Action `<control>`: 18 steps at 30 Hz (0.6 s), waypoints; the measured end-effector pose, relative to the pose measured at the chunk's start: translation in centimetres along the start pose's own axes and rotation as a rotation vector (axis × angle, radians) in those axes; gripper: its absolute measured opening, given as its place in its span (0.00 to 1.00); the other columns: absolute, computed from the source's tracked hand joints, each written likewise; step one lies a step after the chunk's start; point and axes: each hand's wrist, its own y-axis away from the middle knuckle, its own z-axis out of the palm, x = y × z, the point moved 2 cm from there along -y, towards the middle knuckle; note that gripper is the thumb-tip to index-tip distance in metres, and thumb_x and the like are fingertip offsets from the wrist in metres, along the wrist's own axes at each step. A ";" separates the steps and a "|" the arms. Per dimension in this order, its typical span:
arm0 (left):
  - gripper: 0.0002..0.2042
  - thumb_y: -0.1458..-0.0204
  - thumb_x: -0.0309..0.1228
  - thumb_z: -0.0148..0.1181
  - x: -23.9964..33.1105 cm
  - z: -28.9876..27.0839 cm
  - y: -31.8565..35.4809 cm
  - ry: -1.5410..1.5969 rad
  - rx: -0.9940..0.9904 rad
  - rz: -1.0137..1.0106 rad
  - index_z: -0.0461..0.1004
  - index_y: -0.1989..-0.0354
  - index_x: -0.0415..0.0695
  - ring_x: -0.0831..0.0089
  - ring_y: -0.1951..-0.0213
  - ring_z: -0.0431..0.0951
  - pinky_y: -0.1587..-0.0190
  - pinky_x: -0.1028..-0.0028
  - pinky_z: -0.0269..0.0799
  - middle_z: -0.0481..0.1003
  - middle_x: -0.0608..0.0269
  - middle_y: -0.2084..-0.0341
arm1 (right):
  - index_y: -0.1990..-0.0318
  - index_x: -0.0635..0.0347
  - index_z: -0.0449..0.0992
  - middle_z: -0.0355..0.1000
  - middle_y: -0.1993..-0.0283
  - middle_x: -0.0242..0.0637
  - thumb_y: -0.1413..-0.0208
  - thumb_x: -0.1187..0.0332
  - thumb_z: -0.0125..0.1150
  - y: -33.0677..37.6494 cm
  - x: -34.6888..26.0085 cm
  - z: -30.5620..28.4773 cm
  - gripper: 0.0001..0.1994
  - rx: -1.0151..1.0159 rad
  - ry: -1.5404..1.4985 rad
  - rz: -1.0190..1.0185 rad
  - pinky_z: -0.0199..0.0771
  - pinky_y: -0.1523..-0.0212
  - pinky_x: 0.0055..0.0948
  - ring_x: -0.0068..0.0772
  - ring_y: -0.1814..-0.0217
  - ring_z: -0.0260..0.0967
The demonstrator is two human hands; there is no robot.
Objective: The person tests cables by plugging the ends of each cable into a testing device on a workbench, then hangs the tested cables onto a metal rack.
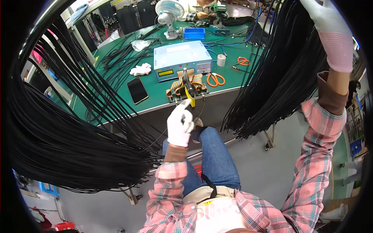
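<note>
My left hand (pixel 180 126), in a white glove, is in front of the table edge. Its index finger stretches up to the yellow part (pixel 192 99) of a black-and-yellow lever, while the other fingers curl loosely; no held thing shows. The lever stands on a small fixture with striped ribbon cables (pixel 175 87), before a light blue test box (pixel 180 58). A thin black cable runs down from the fixture past this hand. At the upper right, my raised right hand (pixel 328 19), also gloved, is beside a hanging bundle of black cables (pixel 272 73). Its fingertips are cut off by the frame.
Another black cable bundle (pixel 74 151) hangs on the left. On the green table (pixel 116 91) lie a phone (pixel 137 90), orange-handled scissors (pixel 215 79), smaller scissors (pixel 243 61) and a white glove (pixel 140 69). Behind stand a fan (pixel 169 19) and blue tray (pixel 194 33). A person sits opposite.
</note>
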 end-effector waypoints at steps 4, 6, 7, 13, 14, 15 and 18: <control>0.15 0.45 0.22 0.49 -1.8 3.9 -1.5 -0.702 -0.185 0.323 0.74 0.50 0.33 0.82 0.87 0.61 0.84 0.82 0.54 0.75 0.62 0.78 | 0.48 0.71 0.73 0.74 0.52 0.46 0.50 0.63 0.60 3.7 -2.1 1.4 0.24 0.075 -0.560 0.001 0.69 0.50 0.29 0.37 0.54 0.70; 0.14 0.46 0.22 0.49 -3.3 5.1 -1.6 -0.678 -0.202 0.335 0.75 0.53 0.32 0.81 0.86 0.65 0.80 0.82 0.60 0.78 0.57 0.71 | 0.46 0.66 0.70 0.75 0.58 0.34 0.52 0.77 0.60 8.1 -3.2 4.8 0.22 0.088 -1.007 0.284 0.68 0.57 0.20 0.25 0.61 0.69; 0.14 0.46 0.22 0.49 -3.3 4.9 -1.4 -0.651 -0.258 0.357 0.76 0.54 0.32 0.80 0.85 0.66 0.79 0.82 0.61 0.79 0.56 0.68 | 0.42 0.66 0.67 0.74 0.57 0.34 0.52 0.79 0.60 10.3 -4.3 7.4 0.26 -0.016 -1.028 0.298 0.67 0.56 0.19 0.24 0.60 0.68; 0.12 0.43 0.27 0.50 1.4 -2.6 -1.3 -0.885 0.144 0.523 0.77 0.58 0.32 0.79 0.84 0.67 0.79 0.83 0.61 0.75 0.62 0.80 | 0.48 0.65 0.75 0.72 0.72 0.32 0.48 0.70 0.62 27.3 -3.2 18.6 0.19 -0.799 -1.644 0.971 0.68 0.71 0.18 0.21 0.76 0.64; 0.12 0.43 0.28 0.51 2.0 -4.4 -1.5 -0.743 0.252 0.386 0.78 0.60 0.33 0.79 0.84 0.67 0.79 0.83 0.60 0.74 0.64 0.83 | 0.51 0.65 0.76 0.70 0.73 0.31 0.47 0.69 0.62 29.2 -2.4 20.0 0.17 -0.785 -1.580 1.038 0.65 0.73 0.17 0.20 0.77 0.62; 0.12 0.43 0.28 0.51 2.1 -5.3 -2.3 -0.761 0.293 0.328 0.78 0.60 0.33 0.79 0.84 0.67 0.79 0.83 0.60 0.74 0.64 0.83 | 0.53 0.64 0.78 0.69 0.75 0.30 0.47 0.68 0.62 30.8 -1.8 21.3 0.14 -0.771 -1.514 1.097 0.62 0.75 0.17 0.19 0.78 0.61; 0.12 0.43 0.31 0.52 2.1 -5.2 -4.8 -1.219 -0.008 0.638 0.79 0.65 0.36 0.79 0.87 0.62 0.84 0.81 0.54 0.71 0.65 0.86 | 0.64 0.62 0.81 0.65 0.80 0.26 0.46 0.66 0.62 33.1 -1.1 24.2 0.09 -0.770 -1.331 1.213 0.54 0.80 0.17 0.17 0.80 0.57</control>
